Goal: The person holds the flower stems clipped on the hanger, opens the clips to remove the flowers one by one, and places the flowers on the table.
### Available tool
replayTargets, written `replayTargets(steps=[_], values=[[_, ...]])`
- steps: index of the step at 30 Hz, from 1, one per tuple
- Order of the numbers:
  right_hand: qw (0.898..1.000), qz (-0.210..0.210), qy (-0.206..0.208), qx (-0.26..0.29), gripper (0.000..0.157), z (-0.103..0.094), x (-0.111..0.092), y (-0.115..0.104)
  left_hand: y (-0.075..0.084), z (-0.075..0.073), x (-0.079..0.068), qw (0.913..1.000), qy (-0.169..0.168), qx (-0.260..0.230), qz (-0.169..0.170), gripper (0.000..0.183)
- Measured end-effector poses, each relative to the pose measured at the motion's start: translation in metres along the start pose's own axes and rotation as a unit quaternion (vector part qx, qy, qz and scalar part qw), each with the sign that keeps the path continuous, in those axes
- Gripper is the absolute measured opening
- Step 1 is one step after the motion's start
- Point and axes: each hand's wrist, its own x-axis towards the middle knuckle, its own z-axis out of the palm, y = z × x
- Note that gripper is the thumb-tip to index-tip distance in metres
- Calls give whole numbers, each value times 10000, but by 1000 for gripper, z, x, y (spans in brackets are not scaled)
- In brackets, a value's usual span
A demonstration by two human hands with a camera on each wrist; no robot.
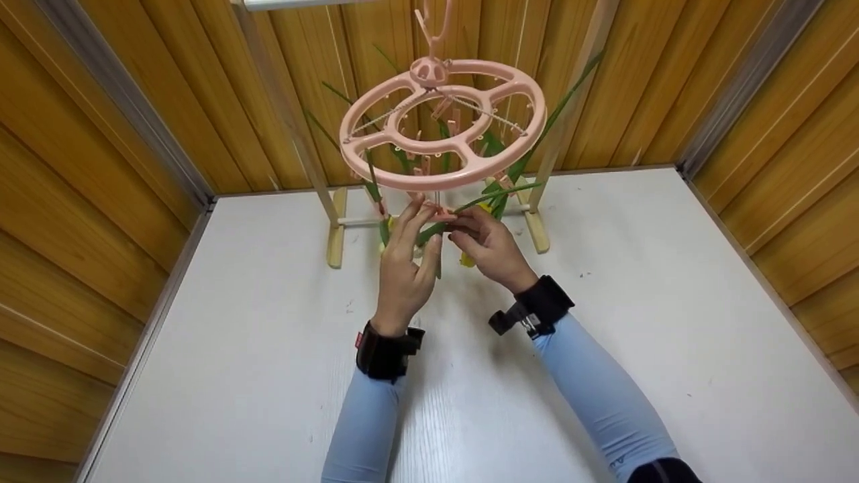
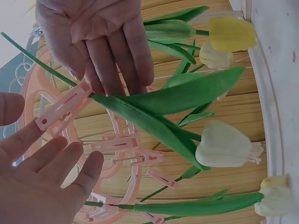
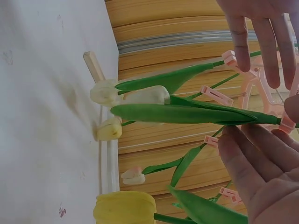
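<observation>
A pink clothespin (image 2: 64, 106) hanging under the pink round drying rack (image 1: 443, 181) grips the green stem of a white artificial tulip (image 2: 224, 143). My left hand (image 1: 406, 272) has its fingers spread and fairly straight; in the left wrist view its index fingertip is at the tail of the clothespin, with the thumb apart. On the other side, my right hand (image 1: 496, 251) pinches the tulip's stem beside the clothespin, thumb and fingertips close together there. Its other fingers lie behind the long leaf (image 3: 187, 113). The tulip hangs bloom downward.
Several other clipped tulips hang around the ring, among them a yellow one (image 3: 125, 207) and a white one (image 2: 275, 198). The rack hangs within a wooden stand whose feet (image 1: 335, 228) rest on a white table (image 1: 268, 376). Wood-look panels (image 1: 87, 154) enclose the sides and back.
</observation>
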Motion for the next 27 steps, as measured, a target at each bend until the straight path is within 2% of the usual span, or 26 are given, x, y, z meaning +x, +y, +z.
replayTargets(steps=[6,17,22,27], values=[[9997,-58,62,-224,32,0,-1,-2,-1,1,1,9997,179,-145,53,34],[9986,-73,-5,-532,23,-2,3,-3,-2,4,1,9978,581,-320,74,27],[9984,-24,-45,-559,18,-2,4,-2,-2,5,2,9974,641,-318,72,25],[9988,-75,-95,-484,21,-1,4,-1,-2,6,2,9975,618,-310,110,29]])
